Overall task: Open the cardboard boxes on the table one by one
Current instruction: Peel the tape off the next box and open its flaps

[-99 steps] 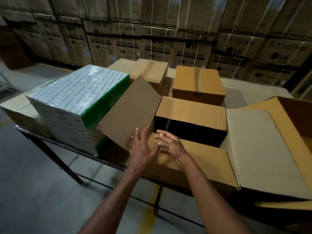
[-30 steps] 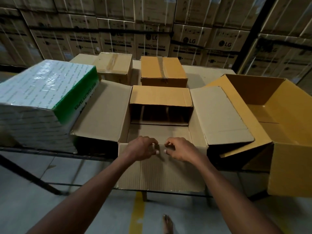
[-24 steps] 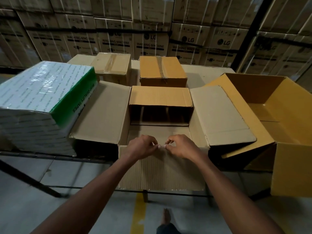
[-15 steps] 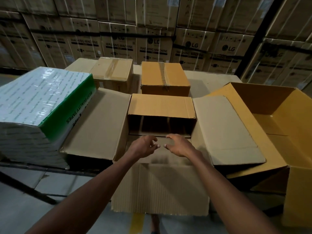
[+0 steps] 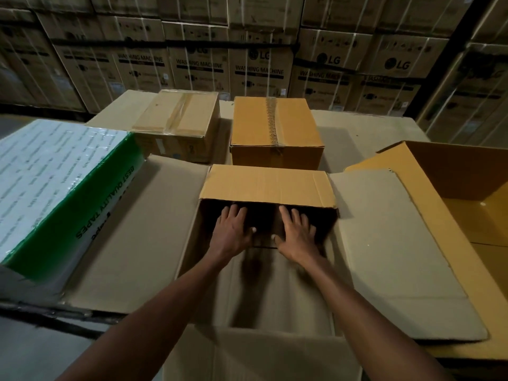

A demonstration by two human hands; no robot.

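Note:
An opened cardboard box (image 5: 268, 185) lies in front of me, its side flaps spread left (image 5: 137, 229) and right (image 5: 390, 243) and its near flap hanging over the table edge. Only the far flap stands over the dark inside. My left hand (image 5: 232, 232) and my right hand (image 5: 297, 233) reach into that opening side by side, fingers straight and spread, palms down on the inner surface. Behind it stand two taped, closed boxes: a yellow-brown one (image 5: 275, 133) and a paler one (image 5: 176, 122).
A plastic-wrapped white and green pack (image 5: 55, 188) of tapes sits at the left. A large open box (image 5: 453, 188) stands at the right. Stacked washing machine cartons (image 5: 247, 50) form a wall behind the table.
Both hands left the near flap's edge, where they were pinching, and moved forward into the box. The near flap now hangs down. The camera came closer.

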